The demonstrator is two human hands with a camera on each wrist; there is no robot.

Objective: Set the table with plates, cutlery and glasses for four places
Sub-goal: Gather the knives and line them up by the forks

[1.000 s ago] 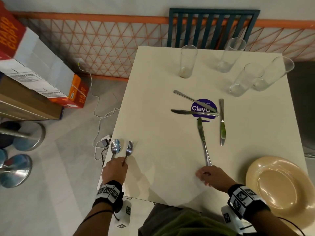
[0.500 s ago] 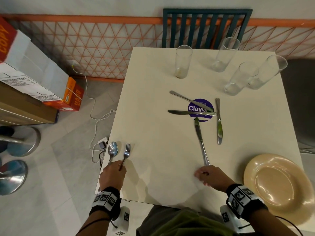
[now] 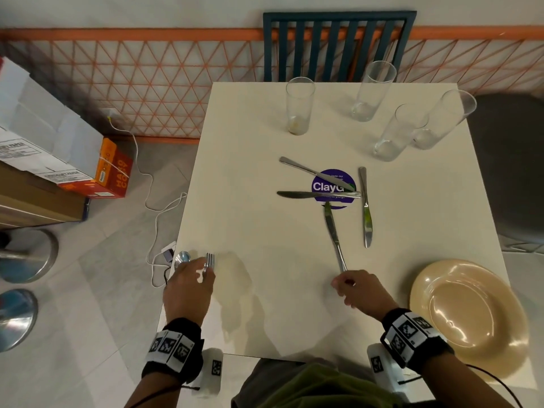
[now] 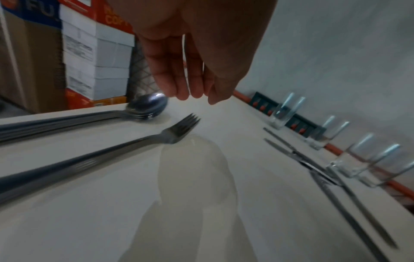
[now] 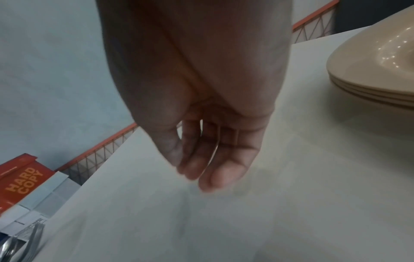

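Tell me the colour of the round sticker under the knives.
Purple with white lettering; the round sticker shows best in the head view.

The bench (image 3: 253, 178) has open surface between the left hand (image 3: 188, 285) and right hand (image 3: 357, 290), and along its left side up to the far edge; four knives (image 3: 334, 228) lie crossed at the middle, over a purple sticker (image 3: 326, 187); four glasses (image 3: 391, 132) stand upright along the far right, the two rightmost close together; stacked plates (image 3: 471, 313) fill the near right corner; spoons (image 4: 145, 106) and forks (image 4: 177, 133) lie at the near left edge; a chair (image 3: 338, 45) backs the far side
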